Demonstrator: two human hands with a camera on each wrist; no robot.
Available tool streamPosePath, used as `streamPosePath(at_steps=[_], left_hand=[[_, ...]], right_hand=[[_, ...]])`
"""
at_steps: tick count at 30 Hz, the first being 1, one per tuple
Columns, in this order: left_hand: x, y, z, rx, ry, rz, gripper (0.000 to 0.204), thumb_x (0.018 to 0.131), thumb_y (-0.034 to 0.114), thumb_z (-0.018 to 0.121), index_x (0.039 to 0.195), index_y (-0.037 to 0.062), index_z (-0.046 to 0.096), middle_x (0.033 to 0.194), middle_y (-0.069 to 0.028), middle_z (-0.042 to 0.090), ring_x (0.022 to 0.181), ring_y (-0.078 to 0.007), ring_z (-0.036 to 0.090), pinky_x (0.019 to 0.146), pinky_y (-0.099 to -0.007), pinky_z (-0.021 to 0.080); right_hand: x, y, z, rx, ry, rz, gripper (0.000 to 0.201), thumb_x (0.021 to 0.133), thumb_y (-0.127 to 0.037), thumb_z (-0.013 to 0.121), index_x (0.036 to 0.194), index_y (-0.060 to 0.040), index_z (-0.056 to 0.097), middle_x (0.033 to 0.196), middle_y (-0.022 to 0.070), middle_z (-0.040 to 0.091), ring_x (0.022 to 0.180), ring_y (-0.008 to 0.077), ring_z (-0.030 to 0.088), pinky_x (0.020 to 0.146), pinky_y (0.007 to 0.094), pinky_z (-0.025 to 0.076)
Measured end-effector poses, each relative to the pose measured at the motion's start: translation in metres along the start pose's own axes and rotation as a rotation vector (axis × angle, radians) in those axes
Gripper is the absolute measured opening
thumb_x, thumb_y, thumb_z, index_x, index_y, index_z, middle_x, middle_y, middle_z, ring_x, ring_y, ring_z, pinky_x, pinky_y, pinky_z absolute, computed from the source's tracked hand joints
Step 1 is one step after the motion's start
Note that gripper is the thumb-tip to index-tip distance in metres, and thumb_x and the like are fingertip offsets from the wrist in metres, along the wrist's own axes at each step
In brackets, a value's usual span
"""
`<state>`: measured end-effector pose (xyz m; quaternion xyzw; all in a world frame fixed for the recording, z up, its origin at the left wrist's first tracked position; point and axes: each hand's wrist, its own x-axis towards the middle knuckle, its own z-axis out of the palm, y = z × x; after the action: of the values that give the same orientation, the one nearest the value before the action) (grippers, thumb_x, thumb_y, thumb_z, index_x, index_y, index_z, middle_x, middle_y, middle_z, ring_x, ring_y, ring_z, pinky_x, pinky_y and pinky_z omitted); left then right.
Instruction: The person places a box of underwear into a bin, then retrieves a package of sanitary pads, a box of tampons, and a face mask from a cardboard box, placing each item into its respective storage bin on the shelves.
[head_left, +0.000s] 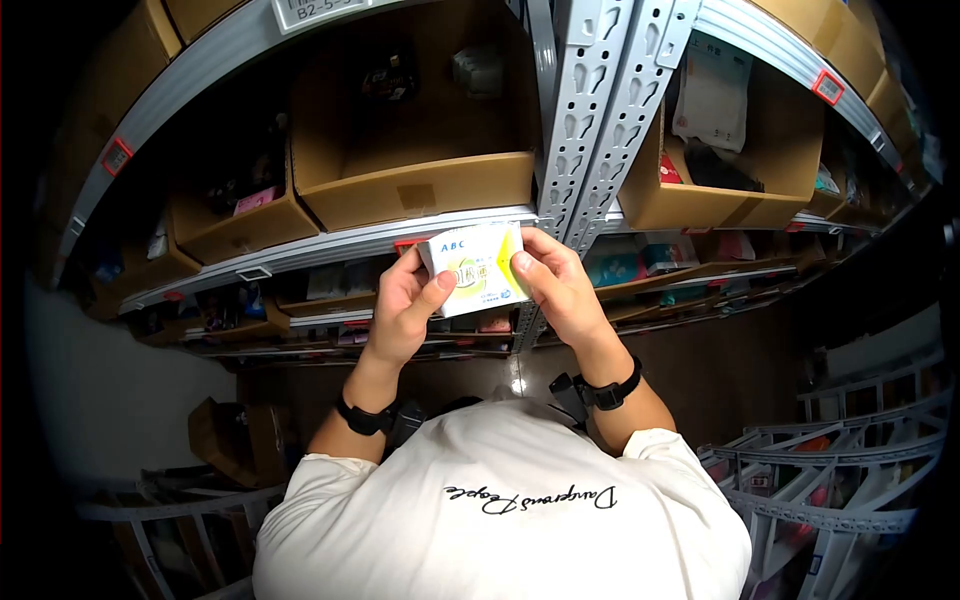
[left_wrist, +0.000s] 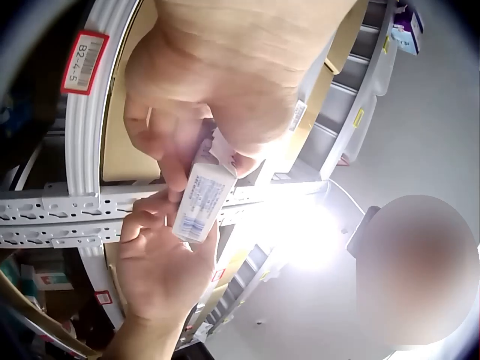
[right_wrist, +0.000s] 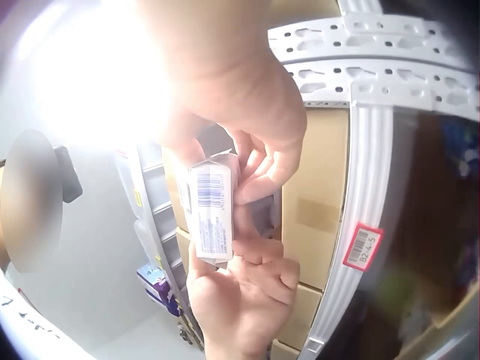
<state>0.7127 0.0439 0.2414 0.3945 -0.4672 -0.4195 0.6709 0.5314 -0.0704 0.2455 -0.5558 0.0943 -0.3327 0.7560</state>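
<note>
A small white package (head_left: 478, 268) with yellow and green print and the letters ABC is held level in front of the chest, between both hands. The left hand (head_left: 405, 305) grips its left end, thumb on the printed face. On the right end the right hand (head_left: 562, 290) pinches it with the thumb on top and fingers behind. In the left wrist view the package's narrow side (left_wrist: 204, 201) shows blue print. The right wrist view shows a barcode on its side (right_wrist: 212, 210), between the two hands.
Metal shelving with a perforated upright (head_left: 590, 120) stands ahead. Cardboard bins (head_left: 420, 190) with goods line the shelves, another bin (head_left: 720, 205) to the right. An open carton (head_left: 225, 440) is at the lower left; more racks (head_left: 830, 460) stand at the lower right.
</note>
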Motion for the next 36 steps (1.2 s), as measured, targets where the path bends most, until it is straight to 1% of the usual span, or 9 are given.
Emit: streamPosePath(at_steps=[6,11,17,20,21,22,25,31,36], left_hand=[[0.01,-0.003,0.044,0.156,0.037,0.027,0.046,0.096,0.02,0.064,0.131,-0.0052,0.048,0.118,-0.0146,0.065,0.106,-0.0157,0.063,0.094,-0.0287,0.049],[0.016,-0.011,0.076,0.126,0.071,0.031,0.044,0.096,0.018,0.063,0.131,-0.005,0.048,0.116,-0.0145,0.065,0.105,-0.015,0.063,0.09,-0.0276,0.05],[0.028,-0.033,0.12,-0.006,0.159,-0.003,0.042,0.097,0.019,0.06,0.13,-0.005,0.05,0.117,-0.0136,0.065,0.102,-0.0153,0.065,0.088,-0.0275,0.053],[0.036,-0.046,0.145,0.016,0.166,0.009,0.042,0.097,0.019,0.059,0.131,-0.0045,0.05,0.117,-0.0125,0.065,0.101,-0.0143,0.065,0.086,-0.0259,0.053],[0.04,-0.049,0.152,0.022,0.16,-0.016,0.042,0.097,0.02,0.06,0.131,-0.0045,0.051,0.116,-0.0111,0.066,0.097,-0.0117,0.065,0.08,-0.023,0.053],[0.044,-0.054,0.158,0.02,0.152,-0.023,0.042,0.097,0.02,0.06,0.131,-0.0045,0.051,0.116,-0.0111,0.066,0.097,-0.0117,0.065,0.08,-0.023,0.053],[0.057,-0.067,0.18,0.014,0.105,-0.041,0.045,0.096,0.023,0.064,0.13,-0.0038,0.052,0.11,-0.0092,0.067,0.089,-0.0086,0.064,0.066,-0.021,0.051],[0.074,-0.095,0.218,0.024,-0.001,-0.103,0.04,0.096,0.021,0.065,0.126,-0.0041,0.055,0.106,-0.0084,0.068,0.086,-0.0072,0.061,0.067,-0.0203,0.047],[0.077,-0.112,0.246,0.077,-0.11,-0.192,0.038,0.095,0.02,0.067,0.123,-0.0036,0.058,0.101,-0.0058,0.068,0.083,-0.0059,0.058,0.067,-0.021,0.044]], right_hand=[[-0.006,-0.013,-0.021,-0.078,-0.011,-0.096,0.044,0.097,-0.017,0.065,0.131,0.0039,0.047,0.119,0.0107,0.061,0.108,0.0135,0.058,0.094,0.0294,0.047],[-0.016,-0.028,-0.049,-0.081,-0.036,-0.109,0.043,0.098,-0.022,0.064,0.129,0.0041,0.05,0.115,0.0093,0.063,0.102,0.011,0.059,0.09,0.0278,0.049],[-0.039,-0.051,-0.092,-0.103,-0.049,-0.024,0.048,0.097,-0.02,0.062,0.136,0.0031,0.047,0.11,0.0049,0.064,0.09,0.0065,0.059,0.071,0.0226,0.049],[-0.05,-0.055,-0.113,-0.1,-0.022,-0.088,0.05,0.097,-0.02,0.063,0.138,0.0027,0.045,0.113,0.0066,0.063,0.091,0.0075,0.059,0.071,0.0224,0.05],[-0.054,-0.057,-0.121,-0.102,-0.008,-0.092,0.05,0.097,-0.02,0.063,0.138,0.0027,0.045,0.113,0.0066,0.063,0.091,0.0075,0.059,0.071,0.0224,0.05],[-0.058,-0.06,-0.128,-0.102,0.014,-0.11,0.05,0.097,-0.019,0.062,0.138,0.0029,0.045,0.114,0.0072,0.063,0.093,0.0079,0.06,0.072,0.0224,0.05],[-0.072,-0.068,-0.149,-0.095,0.065,-0.138,0.051,0.097,-0.019,0.063,0.138,0.0033,0.045,0.115,0.008,0.063,0.096,0.0083,0.06,0.074,0.0224,0.051],[-0.112,-0.087,-0.196,-0.004,0.148,-0.176,0.04,0.1,-0.016,0.06,0.13,0.0075,0.051,0.118,0.0123,0.063,0.106,0.012,0.061,0.092,0.026,0.05],[-0.148,-0.088,-0.228,-0.048,0.263,-0.187,0.039,0.098,-0.015,0.062,0.127,0.0088,0.053,0.115,0.012,0.063,0.104,0.0119,0.061,0.093,0.0256,0.049]])
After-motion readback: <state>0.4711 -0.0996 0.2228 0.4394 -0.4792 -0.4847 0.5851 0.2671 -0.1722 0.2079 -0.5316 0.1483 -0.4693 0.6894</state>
